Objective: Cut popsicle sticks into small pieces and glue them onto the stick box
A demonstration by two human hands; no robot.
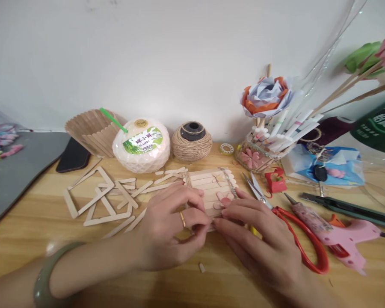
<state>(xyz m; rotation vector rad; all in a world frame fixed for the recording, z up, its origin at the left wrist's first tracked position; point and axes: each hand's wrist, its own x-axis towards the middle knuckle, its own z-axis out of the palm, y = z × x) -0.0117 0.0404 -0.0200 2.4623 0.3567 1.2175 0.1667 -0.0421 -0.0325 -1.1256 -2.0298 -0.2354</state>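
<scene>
I've got the stick panel (208,185) on the tabletop (173,291), mostly at 12 o'clock from where my fingertips nearly meet, slats running 9-to-3. Left hand (179,226) grip is narrow at its near edge — can't tell if anything's pinched. Right hand (261,233) grip: curled, contents hidden — nearer the flower (225,201), at 1 o'clock.

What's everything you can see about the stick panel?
The panel has pale, wooden-looking sticks with rounded ends, set side by side. Twine runs down its left edge, sparkly trim down its right. A flower with a reddish centre sits on it, below a smaller, blurry decoration. It seems to lie on the table; the left hand and right hand touch its lower part.
</scene>
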